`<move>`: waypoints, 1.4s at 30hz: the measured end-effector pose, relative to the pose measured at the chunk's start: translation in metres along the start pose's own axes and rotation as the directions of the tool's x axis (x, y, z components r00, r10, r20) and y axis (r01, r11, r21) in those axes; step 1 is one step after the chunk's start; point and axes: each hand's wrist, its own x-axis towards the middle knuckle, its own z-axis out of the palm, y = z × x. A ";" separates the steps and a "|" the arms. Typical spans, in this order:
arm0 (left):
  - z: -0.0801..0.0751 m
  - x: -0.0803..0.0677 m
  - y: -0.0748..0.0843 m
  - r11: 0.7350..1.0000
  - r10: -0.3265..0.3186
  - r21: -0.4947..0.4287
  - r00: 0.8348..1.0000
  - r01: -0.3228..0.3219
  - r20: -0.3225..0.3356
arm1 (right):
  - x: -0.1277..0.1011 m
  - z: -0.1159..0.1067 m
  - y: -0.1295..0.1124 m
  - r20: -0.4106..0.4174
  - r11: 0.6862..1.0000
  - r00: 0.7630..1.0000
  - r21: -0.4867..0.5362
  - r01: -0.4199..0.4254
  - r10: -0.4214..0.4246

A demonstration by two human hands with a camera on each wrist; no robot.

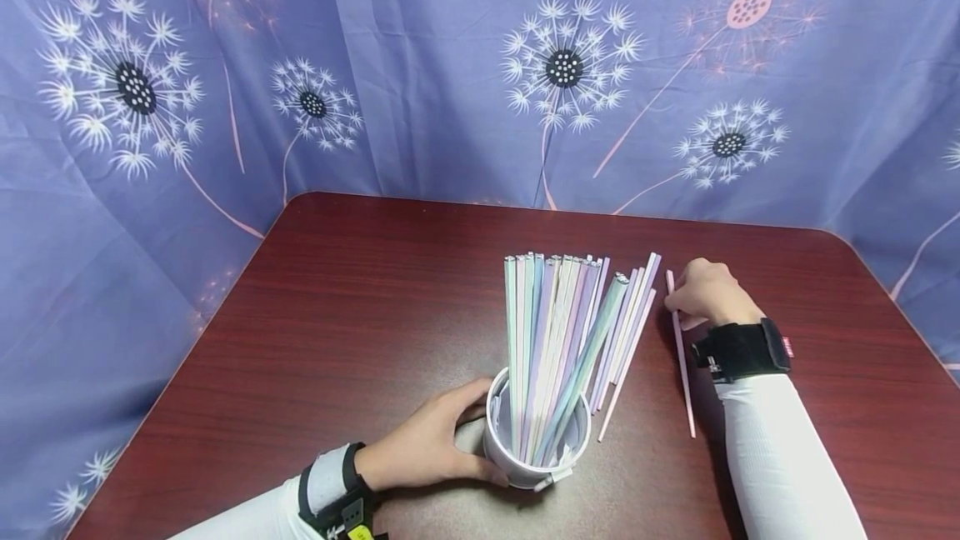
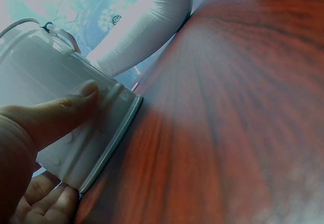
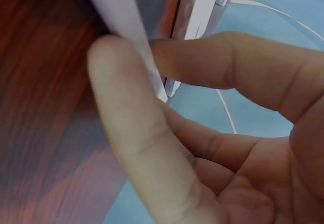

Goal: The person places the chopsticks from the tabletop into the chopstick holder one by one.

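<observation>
Got the pink stick (image 1: 682, 365) pinched between my right hand's (image 1: 708, 294) thumb and finger, long end trailing nearward. Loose sticks (image 1: 627, 361) lie left of that grip; farther left, my left hand (image 1: 431, 440) is wrapped around a white cup (image 2: 45, 72) holding more sticks (image 1: 539, 348).

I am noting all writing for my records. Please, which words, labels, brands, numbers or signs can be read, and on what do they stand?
None can be read.
Yellow label on left wrist strap: too small, cut off.
Red tag on right wrist strap: too small.
Pale marks on both straps: too small.
Cup and sticks: no writing visible.
</observation>
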 end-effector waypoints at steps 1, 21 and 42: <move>0.000 0.000 0.000 1.000 0.002 0.002 1.000 -0.002 0.000 | 0.000 -0.001 0.001 0.004 1.000 1.000 0.004 0.001 -0.001; 0.002 0.001 -0.001 1.000 0.000 0.012 1.000 0.000 -0.005 | -0.055 -0.039 -0.040 -0.416 0.974 0.884 -0.020 0.225 -0.213; 0.005 -0.002 0.000 0.993 0.024 -0.111 0.998 -0.031 -0.066 | -0.144 -0.046 -0.092 -0.557 -0.124 0.531 0.755 0.644 -0.639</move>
